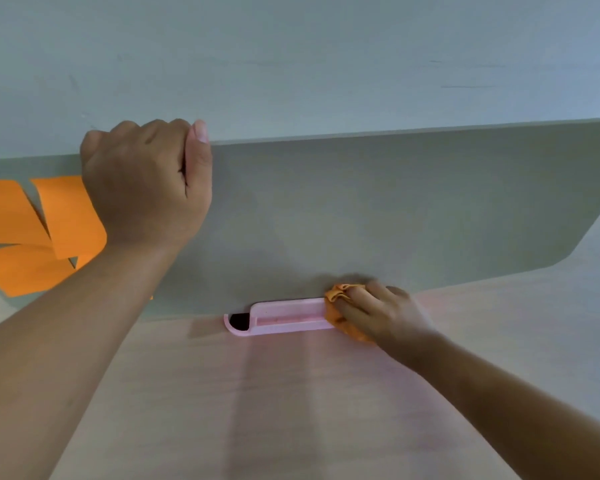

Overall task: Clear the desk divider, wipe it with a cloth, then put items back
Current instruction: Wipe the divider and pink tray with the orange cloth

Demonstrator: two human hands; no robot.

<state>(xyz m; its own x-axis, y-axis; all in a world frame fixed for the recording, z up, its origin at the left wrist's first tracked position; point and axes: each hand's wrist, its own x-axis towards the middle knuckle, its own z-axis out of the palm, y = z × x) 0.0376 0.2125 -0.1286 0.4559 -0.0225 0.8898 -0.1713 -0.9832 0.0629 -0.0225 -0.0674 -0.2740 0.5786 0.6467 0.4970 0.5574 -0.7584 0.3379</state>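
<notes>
Two hands busy: left hand [142, 181] clamped on divider [395, 209] top, right hand [381, 313] gripping cloth [340, 306] against pink tray [284, 317].

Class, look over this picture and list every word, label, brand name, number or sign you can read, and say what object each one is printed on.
None: no readable text shows anywhere in this view.
Orange sticky notes: blank on the sides that show.
Pink tray: no label or brand visible.
Grey desk divider: plain, only faint scuffs.
Orange cloth under the right hand: no tag visible.
</notes>
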